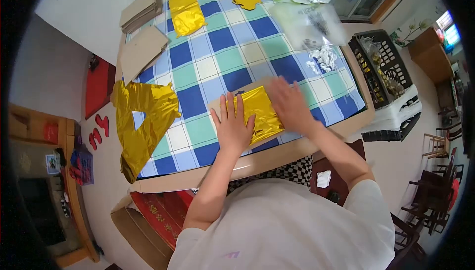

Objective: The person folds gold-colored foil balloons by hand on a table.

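Note:
A folded gold foil piece (261, 109) lies flat near the front edge of the table, with a strip of brown cardboard (253, 85) showing along its far side. My left hand (231, 127) rests on the foil's left part, fingers spread and palm down. Along the foil's right edge, my right hand (291, 105) lies with its fingers stretched out, a little blurred. Neither hand grips anything. To the left, a crumpled gold foil balloon (143, 134) hangs partly over the table's corner.
A blue, green and white checked cloth (205, 69) covers the table. Cardboard sheets (143, 49) and a cardboard stack (141, 10) lie at the left. Further back are gold foil pieces (187, 10) and plastic bags (309, 25). White scraps (324, 59) lie near a black crate (381, 67).

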`<state>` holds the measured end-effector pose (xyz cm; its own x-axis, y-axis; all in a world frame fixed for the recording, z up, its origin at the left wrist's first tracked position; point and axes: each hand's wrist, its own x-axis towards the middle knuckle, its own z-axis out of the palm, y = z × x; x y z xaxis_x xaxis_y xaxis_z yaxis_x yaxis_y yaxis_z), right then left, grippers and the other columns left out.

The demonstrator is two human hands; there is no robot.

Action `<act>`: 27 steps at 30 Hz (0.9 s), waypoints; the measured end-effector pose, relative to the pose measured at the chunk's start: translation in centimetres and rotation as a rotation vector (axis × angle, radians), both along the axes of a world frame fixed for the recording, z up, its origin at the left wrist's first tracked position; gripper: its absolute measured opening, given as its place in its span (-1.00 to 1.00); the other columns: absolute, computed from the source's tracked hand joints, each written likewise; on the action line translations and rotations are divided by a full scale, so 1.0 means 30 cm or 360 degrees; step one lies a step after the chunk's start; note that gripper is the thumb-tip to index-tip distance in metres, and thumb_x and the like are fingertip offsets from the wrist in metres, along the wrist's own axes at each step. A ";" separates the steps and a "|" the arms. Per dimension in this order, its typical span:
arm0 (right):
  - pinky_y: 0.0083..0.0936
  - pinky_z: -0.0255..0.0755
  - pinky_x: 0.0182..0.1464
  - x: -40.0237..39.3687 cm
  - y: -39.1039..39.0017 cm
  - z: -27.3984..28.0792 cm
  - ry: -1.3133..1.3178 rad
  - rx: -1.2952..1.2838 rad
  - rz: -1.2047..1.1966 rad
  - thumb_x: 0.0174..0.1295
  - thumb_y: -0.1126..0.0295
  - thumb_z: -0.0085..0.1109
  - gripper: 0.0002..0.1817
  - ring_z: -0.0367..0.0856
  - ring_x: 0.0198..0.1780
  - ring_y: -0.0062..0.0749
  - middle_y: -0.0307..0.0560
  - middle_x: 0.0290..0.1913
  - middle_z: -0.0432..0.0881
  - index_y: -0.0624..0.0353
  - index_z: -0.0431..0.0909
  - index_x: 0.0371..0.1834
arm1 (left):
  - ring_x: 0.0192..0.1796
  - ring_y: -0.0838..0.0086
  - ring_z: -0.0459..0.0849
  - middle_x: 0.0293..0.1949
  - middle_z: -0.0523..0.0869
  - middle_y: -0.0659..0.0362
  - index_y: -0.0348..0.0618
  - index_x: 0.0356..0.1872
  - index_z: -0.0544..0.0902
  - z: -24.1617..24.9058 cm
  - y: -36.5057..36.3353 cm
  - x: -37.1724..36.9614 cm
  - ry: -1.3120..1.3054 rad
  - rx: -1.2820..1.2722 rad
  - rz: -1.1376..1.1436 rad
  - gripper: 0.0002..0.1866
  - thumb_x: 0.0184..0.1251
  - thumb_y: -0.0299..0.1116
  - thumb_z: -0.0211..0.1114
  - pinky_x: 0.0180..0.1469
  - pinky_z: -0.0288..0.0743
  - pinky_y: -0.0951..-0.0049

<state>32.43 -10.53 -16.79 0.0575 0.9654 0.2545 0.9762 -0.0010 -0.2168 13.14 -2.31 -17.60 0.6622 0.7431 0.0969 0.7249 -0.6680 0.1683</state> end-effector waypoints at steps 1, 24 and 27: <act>0.08 -0.09 0.48 -0.044 -0.038 0.017 0.0040 -0.0009 0.0152 0.39 0.24 -0.04 -0.43 0.07 0.53 -0.12 -0.06 0.51 0.17 0.06 0.20 0.46 | 0.59 0.14 -0.11 0.53 0.05 -0.01 -0.13 0.49 0.16 -0.005 -0.003 -0.002 -0.0027 0.0008 -0.0003 -0.31 0.47 0.03 -0.04 0.50 -0.34 -0.16; -0.25 0.36 -0.15 0.453 0.012 0.060 0.0131 0.0542 -0.0531 0.07 0.51 0.27 -0.88 0.50 -0.17 -0.10 -0.08 -0.33 0.54 0.17 0.57 -0.31 | 0.56 0.17 0.02 0.50 0.16 0.02 -0.07 0.41 0.33 0.103 0.033 0.046 -0.0360 -0.0237 -0.0328 -0.38 0.36 -0.12 0.19 0.50 -0.27 -0.15; -0.24 0.38 -0.14 0.449 0.061 0.046 0.0077 0.0462 -0.0537 0.08 0.48 0.28 -0.88 0.51 -0.17 -0.08 -0.06 -0.34 0.54 0.18 0.57 -0.32 | 0.57 0.17 0.00 0.52 0.13 0.03 -0.05 0.42 0.32 0.098 0.026 0.062 -0.0191 -0.0167 -0.0419 -0.36 0.36 -0.09 0.19 0.49 -0.27 -0.16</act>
